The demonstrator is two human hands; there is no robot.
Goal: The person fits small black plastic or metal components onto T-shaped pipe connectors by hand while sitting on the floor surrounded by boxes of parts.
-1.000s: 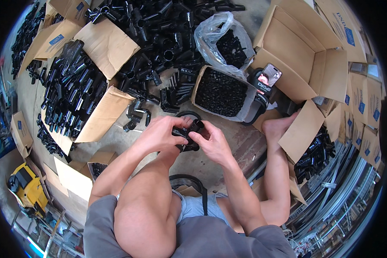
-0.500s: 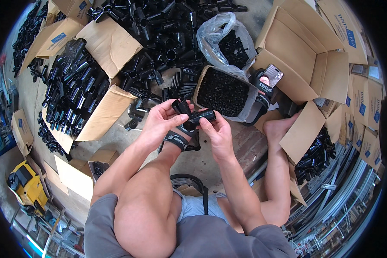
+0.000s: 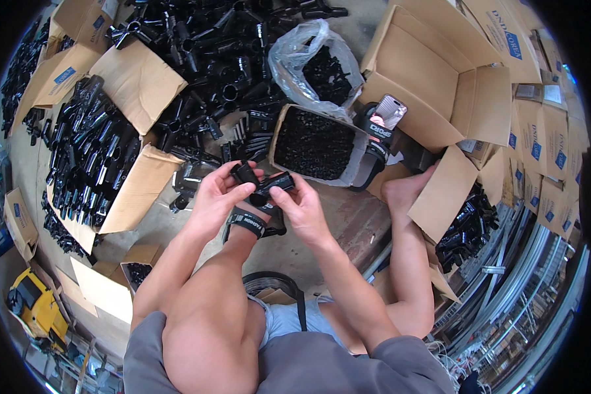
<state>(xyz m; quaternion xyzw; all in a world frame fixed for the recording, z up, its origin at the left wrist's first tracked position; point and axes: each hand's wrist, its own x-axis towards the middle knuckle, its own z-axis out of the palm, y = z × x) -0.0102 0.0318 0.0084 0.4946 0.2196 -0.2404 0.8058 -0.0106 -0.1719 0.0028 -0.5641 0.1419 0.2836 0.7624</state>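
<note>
A glossy black pipe connector with short tubular arms (image 3: 264, 190) is held up between both hands, above my sandaled foot. My left hand (image 3: 218, 197) has its fingers and thumb closed round the connector's left arm. The right arm of the connector is pinched by my right hand (image 3: 302, 209), thumb on top. Whether it is one piece or two pieces put together I cannot tell. Just beyond my right hand stands a lined box of small black parts (image 3: 315, 144). Loose black connectors (image 3: 230, 92) lie heaped on the floor past my hands.
A clear plastic bag (image 3: 285, 62) holds more small black parts. Left is a cardboard box heaped with black tubes (image 3: 138, 190). At the right are a large open carton (image 3: 420, 85), a loose sandal (image 3: 374, 154) with a phone (image 3: 390, 111) on it, and long metal pipes (image 3: 505, 295).
The view has shifted, so the surroundings sit further left in it. Both hands still hold the connector, which has tilted slightly, with its right arm angled more upward.
</note>
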